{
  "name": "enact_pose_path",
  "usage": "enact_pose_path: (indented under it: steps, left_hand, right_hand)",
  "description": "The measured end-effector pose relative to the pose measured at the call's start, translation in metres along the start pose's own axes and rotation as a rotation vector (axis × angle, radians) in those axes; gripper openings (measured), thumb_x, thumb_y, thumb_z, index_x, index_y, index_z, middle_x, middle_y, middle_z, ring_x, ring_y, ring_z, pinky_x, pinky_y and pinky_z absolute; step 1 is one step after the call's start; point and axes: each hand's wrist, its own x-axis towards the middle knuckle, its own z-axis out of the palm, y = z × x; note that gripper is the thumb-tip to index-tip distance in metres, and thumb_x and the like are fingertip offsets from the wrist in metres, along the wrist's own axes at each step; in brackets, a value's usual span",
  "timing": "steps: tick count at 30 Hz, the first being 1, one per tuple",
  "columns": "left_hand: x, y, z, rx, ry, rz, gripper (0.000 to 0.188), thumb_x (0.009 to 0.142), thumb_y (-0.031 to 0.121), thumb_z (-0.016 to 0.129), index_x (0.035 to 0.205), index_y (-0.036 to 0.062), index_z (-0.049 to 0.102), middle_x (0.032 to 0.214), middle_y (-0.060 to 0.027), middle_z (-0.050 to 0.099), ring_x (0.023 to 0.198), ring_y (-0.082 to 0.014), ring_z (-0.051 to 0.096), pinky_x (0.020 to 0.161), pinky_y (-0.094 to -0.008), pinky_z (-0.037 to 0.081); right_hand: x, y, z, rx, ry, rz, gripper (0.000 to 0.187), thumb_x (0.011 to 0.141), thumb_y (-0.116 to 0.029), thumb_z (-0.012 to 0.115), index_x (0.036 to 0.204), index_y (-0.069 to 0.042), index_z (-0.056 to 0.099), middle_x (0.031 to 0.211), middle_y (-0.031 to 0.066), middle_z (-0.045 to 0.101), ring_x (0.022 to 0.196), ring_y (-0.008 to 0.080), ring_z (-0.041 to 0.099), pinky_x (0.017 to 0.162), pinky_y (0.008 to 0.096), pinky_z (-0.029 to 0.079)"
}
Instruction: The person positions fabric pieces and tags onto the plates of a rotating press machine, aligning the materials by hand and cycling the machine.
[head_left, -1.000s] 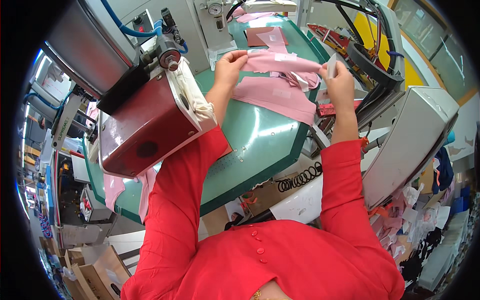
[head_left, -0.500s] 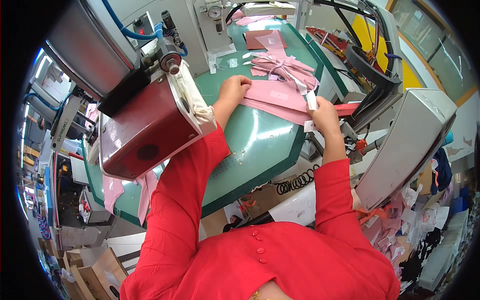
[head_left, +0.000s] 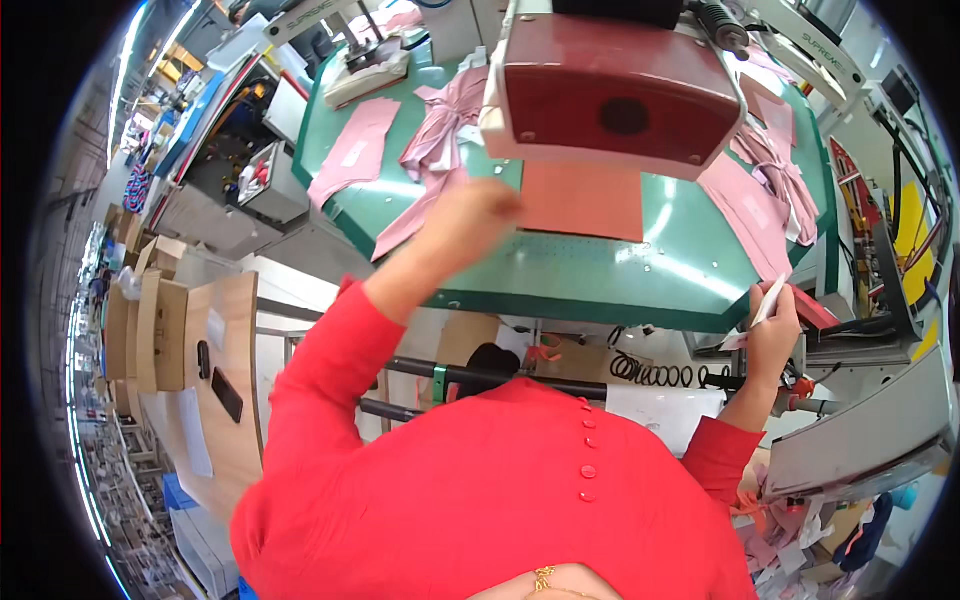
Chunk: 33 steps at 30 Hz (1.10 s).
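Observation:
My left hand (head_left: pixel 465 222) is over the front of the green table (head_left: pixel 480 280), left of a flat orange-brown pad (head_left: pixel 590 205). Motion blurs its fingers, and whether it holds anything is unclear. Close behind it lie a tied bundle of pink fabric (head_left: pixel 432 145) and a flat pink fabric piece (head_left: pixel 357 150) bearing a pale patch. At the table's right edge, my right hand (head_left: pixel 775 330) pinches a white slip (head_left: pixel 768 298). Just beyond that hand lies another flat pink fabric piece (head_left: pixel 745 215), with a second pink bundle (head_left: pixel 785 180) beside it.
A dark red press head (head_left: pixel 620 95) hangs above the pad and hides part of the table. To the right stand a black metal frame (head_left: pixel 905 270) and a pale grey machine housing (head_left: pixel 865 430). A wooden board with a phone (head_left: pixel 228 396) and cardboard boxes (head_left: pixel 160 330) is at left.
The view has swung left. My left hand has let go of the pink fabric at the right and moved left across the table. My right hand still holds a white slip by the right edge.

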Motion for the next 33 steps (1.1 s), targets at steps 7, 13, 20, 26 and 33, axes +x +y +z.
enact_pose_path:
  steps: [7,13,20,26,33]
  left_hand:
    - [-0.066,-0.09,-0.037,0.253,0.29,-0.231,0.022,0.08,0.025,0.072,0.089,0.0054,0.067,0.091,-0.0113,0.063,0.085,-0.0276,0.063,0.074,-0.0384,0.049]
    - [-0.062,-0.096,-0.047,0.15,0.275,-0.297,0.026,0.084,0.028,0.066,0.095,0.0044,0.069,0.09,-0.0101,0.068,0.083,-0.0268,0.065,0.075,-0.0362,0.049]
    - [-0.055,-0.109,-0.055,0.016,0.222,-0.377,0.027,0.089,0.028,0.059,0.102,0.0052,0.067,0.094,-0.0114,0.069,0.086,-0.0252,0.066,0.077,-0.0331,0.049]
    - [-0.042,-0.114,-0.06,-0.087,0.265,-0.478,0.022,0.093,0.019,0.053,0.105,0.0053,0.065,0.096,-0.0115,0.069,0.089,-0.024,0.066,0.08,-0.0327,0.048]
    - [-0.054,-0.114,-0.06,-0.144,0.222,-0.301,0.025,0.088,0.012,0.053,0.109,0.0067,0.065,0.095,-0.0136,0.067,0.093,-0.0213,0.065,0.084,-0.0303,0.047]
  right_hand:
    - [-0.015,-0.063,0.032,0.042,-0.232,-0.288,0.014,0.08,-0.012,0.063,0.089,-0.002,0.059,0.072,0.0156,0.056,0.065,0.0322,0.056,0.06,0.0385,0.043]
    - [-0.022,-0.085,0.062,-0.048,-0.418,-0.495,0.014,0.074,0.003,0.052,0.087,0.001,0.048,0.081,0.0214,0.056,0.08,0.0436,0.054,0.066,0.0469,0.042]
    - [-0.006,-0.129,0.14,0.002,-0.483,-0.892,0.021,0.072,-0.001,0.056,0.093,-0.002,0.058,0.09,0.0183,0.061,0.09,0.0386,0.059,0.075,0.0469,0.048]
    - [0.003,-0.176,0.227,-0.092,-0.561,-0.91,0.01,0.071,-0.002,0.059,0.081,-0.004,0.062,0.091,0.0145,0.062,0.09,0.0348,0.061,0.076,0.0455,0.051]
    - [-0.004,-0.172,0.241,-0.158,-0.478,-1.154,0.009,0.072,-0.004,0.062,0.08,-0.004,0.06,0.086,0.0132,0.063,0.086,0.0304,0.063,0.075,0.0407,0.052]
